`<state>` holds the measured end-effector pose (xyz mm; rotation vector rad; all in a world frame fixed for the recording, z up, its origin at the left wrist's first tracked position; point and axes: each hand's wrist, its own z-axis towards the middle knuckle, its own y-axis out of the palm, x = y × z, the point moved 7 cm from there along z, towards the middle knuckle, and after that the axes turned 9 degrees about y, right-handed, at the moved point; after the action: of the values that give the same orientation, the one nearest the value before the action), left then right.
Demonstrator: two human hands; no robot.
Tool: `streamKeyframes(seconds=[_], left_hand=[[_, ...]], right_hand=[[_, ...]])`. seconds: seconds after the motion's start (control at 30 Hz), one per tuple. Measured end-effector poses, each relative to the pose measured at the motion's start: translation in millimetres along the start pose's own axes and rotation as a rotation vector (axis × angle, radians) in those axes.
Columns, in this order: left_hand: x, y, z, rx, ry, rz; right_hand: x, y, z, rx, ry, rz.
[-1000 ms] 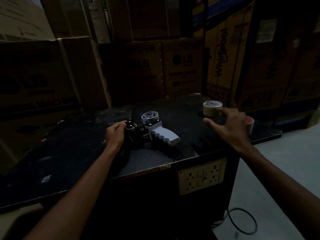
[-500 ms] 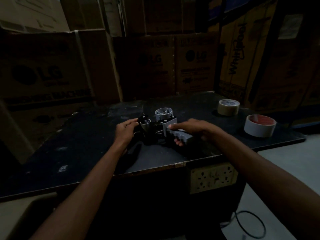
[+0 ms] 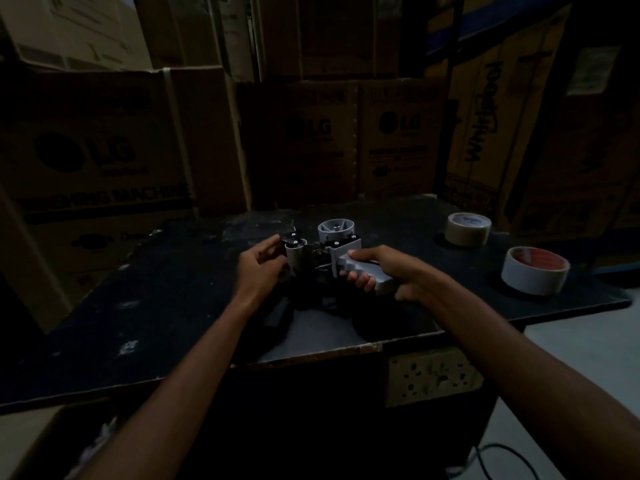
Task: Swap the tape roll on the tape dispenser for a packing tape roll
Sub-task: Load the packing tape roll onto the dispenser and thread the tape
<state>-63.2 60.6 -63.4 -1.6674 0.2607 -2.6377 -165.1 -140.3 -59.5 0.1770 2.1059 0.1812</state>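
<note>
Right grip: the right hand (image 3: 388, 271) is curled round the ribbed grey plastic pistol handle (image 3: 367, 275) of the grey-and-black hand-held tape dispenser (image 3: 325, 254), fingers wrapped beneath, thumb along the top.
Left grip: the left hand (image 3: 259, 268) pinches the dispenser's front end, fingertips against the short pale cylindrical roller (image 3: 295, 252) and the black metal bracket above it.
Dispenser: it lies between the two grips, low over the table; whether it touches the top I cannot tell.
Hub: the round grey plastic spool hub (image 3: 335, 230), spoked and hollow, stands bare just beyond the right grip, with no roll on it.
Tan roll: a squat ring of glossy tan packing tape (image 3: 467, 228) lies flat, well apart from the right grip, beyond it and toward the table's far right corner.
White roll: a wider ring of pale tape with a reddish inner core (image 3: 535, 271) lies flat, out to the right of the right grip and nearer the table's right edge.
Table: a matt black table (image 3: 173, 306) with a scuffed, dusty, paint-flecked top and a chipped front edge.
Socket plate: a pale rectangular plastic socket panel (image 3: 433, 379) is set in the table's front face, below the right forearm.
Backdrop: brown corrugated cardboard cartons (image 3: 104, 150), printed with dark lettering, are stacked behind the table.
Light: dim, so fine detail in the dispenser's black parts is lost.
</note>
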Motion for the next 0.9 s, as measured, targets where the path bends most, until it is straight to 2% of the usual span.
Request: streamKeyframes(seconds=[0.17,0.3,0.63,0.77,0.9], left_hand=[[66.1,2.6,-2.4,-0.076,0.564,0.476],[97.3,7.9,6.0,-0.07,0.728,0.682],[111.0,17.9,3.2,-0.042,0.894,0.933],[113.2,19.2,2.8,-0.027,0.872,0.897],[114.9,21.0,11.5,0.002,0.787,0.767]], right_hand=[[-32.9,6.9,-15.0,-0.038,-0.053,0.127],[-45.4,9.4,-20.9,-0.075,-0.049,0.145],[-43.8,7.4,-20.5,-0.12,-0.033,0.186],[-43.0,4.0,-19.3,-0.114,-0.039,0.179],[-43.6,2.6,-17.8,-0.102,-0.058,0.192]])
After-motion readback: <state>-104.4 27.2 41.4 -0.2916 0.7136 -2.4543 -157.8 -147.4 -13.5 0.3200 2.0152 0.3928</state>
